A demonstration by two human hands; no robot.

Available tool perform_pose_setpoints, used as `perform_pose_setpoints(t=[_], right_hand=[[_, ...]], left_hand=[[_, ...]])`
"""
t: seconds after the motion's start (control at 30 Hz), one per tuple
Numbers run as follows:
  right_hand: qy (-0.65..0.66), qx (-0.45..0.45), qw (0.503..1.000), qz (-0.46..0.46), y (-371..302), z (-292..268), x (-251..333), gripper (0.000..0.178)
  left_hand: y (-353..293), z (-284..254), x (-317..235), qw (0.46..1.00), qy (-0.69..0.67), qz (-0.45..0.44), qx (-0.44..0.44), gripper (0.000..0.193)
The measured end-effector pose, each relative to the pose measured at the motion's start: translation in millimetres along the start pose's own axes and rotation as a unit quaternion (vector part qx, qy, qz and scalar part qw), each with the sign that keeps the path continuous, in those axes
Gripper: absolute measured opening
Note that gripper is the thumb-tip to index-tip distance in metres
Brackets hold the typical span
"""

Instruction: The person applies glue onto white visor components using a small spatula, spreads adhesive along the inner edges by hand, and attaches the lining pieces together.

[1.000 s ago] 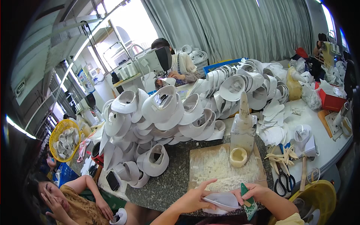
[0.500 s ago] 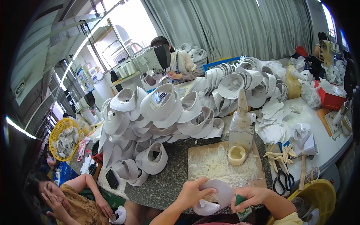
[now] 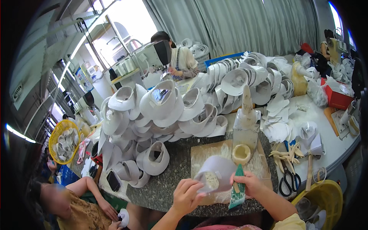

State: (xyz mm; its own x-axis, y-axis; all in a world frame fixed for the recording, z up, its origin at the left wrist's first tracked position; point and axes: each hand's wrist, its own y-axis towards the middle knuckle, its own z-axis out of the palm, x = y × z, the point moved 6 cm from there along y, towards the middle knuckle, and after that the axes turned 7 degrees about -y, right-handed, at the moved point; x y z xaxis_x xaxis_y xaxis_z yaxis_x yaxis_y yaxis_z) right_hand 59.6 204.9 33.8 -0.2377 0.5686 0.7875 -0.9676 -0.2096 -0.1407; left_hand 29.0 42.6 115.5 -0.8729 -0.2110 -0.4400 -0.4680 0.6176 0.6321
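Over the front of the workbench I hold a white curved piece, apparently a shoe upper [image 3: 223, 167], tilted up with its opening towards me. The fingers of my left hand [image 3: 187, 197] are closed at its lower left edge. My right hand [image 3: 248, 184] grips a green tool smeared with white [image 3: 237, 193], its exact kind unclear, and its fingertips meet the upper's right edge. Just beyond stands a crusted glue-like pot [image 3: 242, 154] with a pale round mouth, on a white-caked board [image 3: 201, 155].
Many similar white pieces [image 3: 161, 107] are heaped behind and to the left. Black scissors [image 3: 288, 180], beige strips [image 3: 287, 155] and a hammer-like tool [image 3: 309, 172] lie to the right. A yellow basket [image 3: 331, 195] stands lower right. A seated person [image 3: 80, 203] is at left, another behind a sewing machine [image 3: 153, 57].
The upper has been raised away from me and turned, so its opening shows. Both hands moved up, and the green tool now points upward. The person at left has lowered a hand.
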Motion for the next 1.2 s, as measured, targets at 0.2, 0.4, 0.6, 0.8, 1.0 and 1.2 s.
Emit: perform_pose_setpoints(t=[0.2,0.4,0.6,0.8,1.0,1.2], right_hand=[[0.023,-0.045,0.997,-0.060,15,0,11,0.014],[0.007,0.002,0.997,-0.083,25,-1,9,0.014],[-0.285,-0.179,0.896,-0.291,-7,-37,68,0.010],[-0.446,-0.331,0.756,-0.345,-10,-28,85,0.006],[-0.615,-0.370,0.629,-0.299,30,-54,75,0.009],[-0.621,-0.238,0.631,-0.399,-3,-26,95,0.011]], left_hand=[[4,31,14,0.996,0.055,-0.006,0.069,0.036],[3,31,28,0.997,0.070,-0.038,0.018,0.027],[-15,-42,67,0.964,0.123,-0.169,-0.165,0.024],[-29,-39,78,0.964,0.154,-0.161,-0.148,0.027],[-27,-38,73,0.963,0.184,-0.127,-0.150,0.026],[-34,-32,71,0.960,0.222,-0.109,-0.129,0.027]])
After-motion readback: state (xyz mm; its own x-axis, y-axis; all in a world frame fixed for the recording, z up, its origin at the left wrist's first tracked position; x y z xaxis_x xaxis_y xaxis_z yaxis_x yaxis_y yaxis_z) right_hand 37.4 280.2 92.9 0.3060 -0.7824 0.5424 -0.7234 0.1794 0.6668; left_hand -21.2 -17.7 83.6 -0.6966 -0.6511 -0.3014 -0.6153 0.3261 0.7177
